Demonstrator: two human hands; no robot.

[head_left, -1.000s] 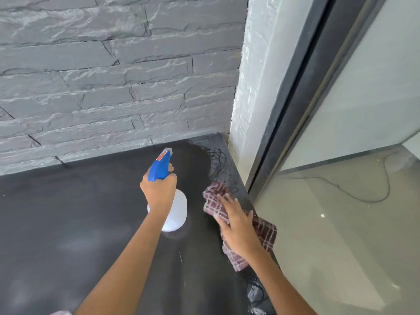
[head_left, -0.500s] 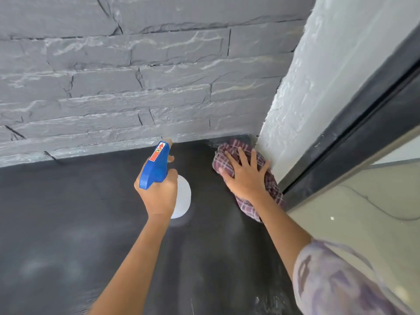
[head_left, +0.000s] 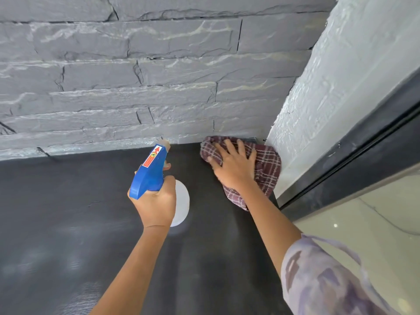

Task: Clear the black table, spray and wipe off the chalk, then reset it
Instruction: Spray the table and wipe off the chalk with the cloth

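My left hand [head_left: 156, 203] grips a spray bottle [head_left: 150, 173] with a blue trigger head and a white body, held above the black table [head_left: 68, 223], nozzle pointing towards the stone wall. My right hand [head_left: 234, 167] lies flat, fingers spread, on a maroon checked cloth [head_left: 266, 169] pressed onto the table's far right corner. Faint pale smears show on the table's left part. No chalk lines are visible at the corner.
A grey stone wall [head_left: 136, 76] runs along the table's far edge. A white textured pillar [head_left: 318, 98] and a dark door frame [head_left: 363, 160] border the right side. Pale glossy floor [head_left: 375, 223] lies beyond the table's right edge.
My right hand slid the cloth from the table's right edge up into the far right corner, over the chalk scribble seen earlier. The spray bottle stayed in my left hand.
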